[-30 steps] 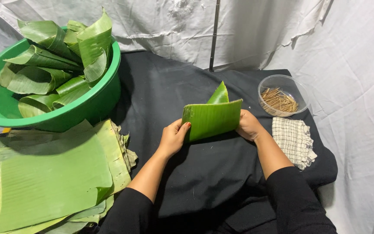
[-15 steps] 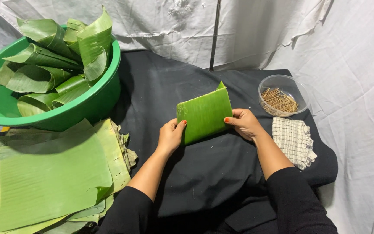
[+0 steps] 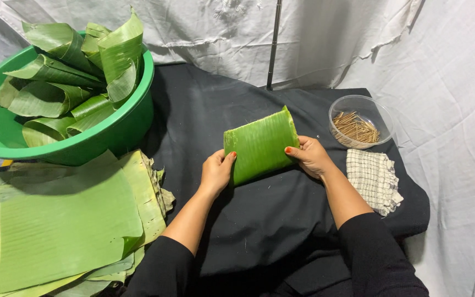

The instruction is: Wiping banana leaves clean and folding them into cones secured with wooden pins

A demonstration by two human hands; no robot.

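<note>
Head view: left hand (image 3: 216, 171) and right hand (image 3: 310, 155) have fingers closed lightly on opposite edges of a folded banana leaf (image 3: 260, 144), lying on the black worktop (image 3: 248, 231); green basin (image 3: 111, 132) far left.

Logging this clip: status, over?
Left hand and right hand pressing folded banana leaf flat on black cloth. Nothing in the way.

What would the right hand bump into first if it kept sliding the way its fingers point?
The right hand points leftward and already touches the folded banana leaf. Going on, it would push into that leaf first, and beyond it probably the left hand holding the other edge.
</note>
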